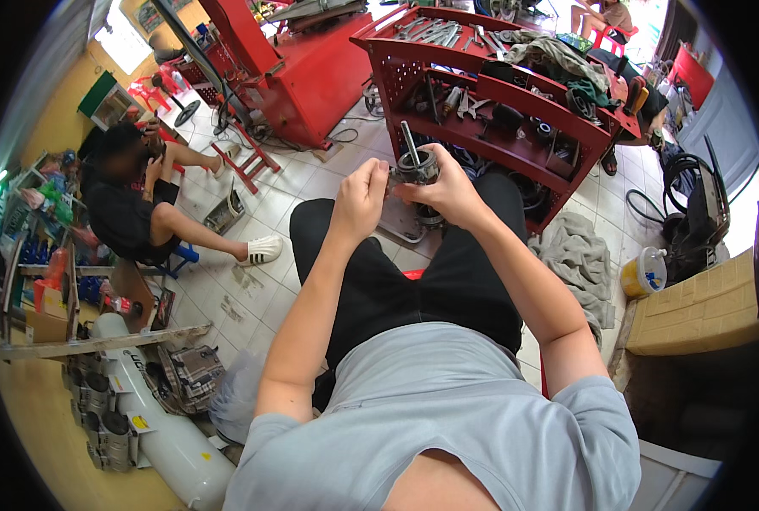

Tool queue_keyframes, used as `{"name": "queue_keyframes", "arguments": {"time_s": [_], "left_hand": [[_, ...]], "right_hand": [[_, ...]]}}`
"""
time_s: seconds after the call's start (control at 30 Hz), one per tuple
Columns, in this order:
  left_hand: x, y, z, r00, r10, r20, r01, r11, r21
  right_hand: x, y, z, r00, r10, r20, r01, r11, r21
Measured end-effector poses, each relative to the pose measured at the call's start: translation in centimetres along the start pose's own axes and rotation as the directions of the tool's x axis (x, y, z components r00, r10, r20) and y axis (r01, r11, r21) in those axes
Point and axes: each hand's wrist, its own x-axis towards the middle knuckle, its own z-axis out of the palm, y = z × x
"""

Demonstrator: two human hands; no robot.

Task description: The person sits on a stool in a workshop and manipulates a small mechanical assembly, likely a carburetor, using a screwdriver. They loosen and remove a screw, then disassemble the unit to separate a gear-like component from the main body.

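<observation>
Above my knees, my right hand (454, 189) grips a dark, greasy round metal part with a shaft (419, 169). Its bright thin rod points up and away from me. My left hand (362, 201) is closed just to the left of that part, its fingers curled and pressed together. Whatever lies inside those fingers is hidden. Below my hands, a grey metal tray (399, 228) shows between my knees, partly covered by my right hand and the part.
Ahead to the right stands a red tool cart (490, 136) with wrenches and rags. A seated person (141, 192) is at the left. A grey cloth (575, 260) and a yellow-filled clear bucket (643, 272) are at the right. White cylinder (162, 426) lies lower left.
</observation>
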Motion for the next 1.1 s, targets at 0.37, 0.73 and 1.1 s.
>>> {"name": "queue_keyframes", "arguments": {"time_s": [0.37, 0.73, 1.1], "left_hand": [[5.2, -7.9, 2.7, 0.965, -0.185, -0.184, 0.179, 0.982, -0.053], [13.3, -17.3, 5.0, 0.901, -0.405, -0.155, 0.401, 0.914, -0.054], [13.5, -25.9, 8.4, 0.874, -0.469, -0.126, 0.456, 0.882, -0.116]], "right_hand": [[6.1, 5.3, -0.5, 0.942, 0.329, 0.069, -0.333, 0.881, 0.336], [14.5, 15.1, -1.5, 0.909, 0.407, 0.086, -0.386, 0.75, 0.537], [17.5, 24.0, -1.8, 0.832, 0.54, 0.13, -0.525, 0.69, 0.498]]}}
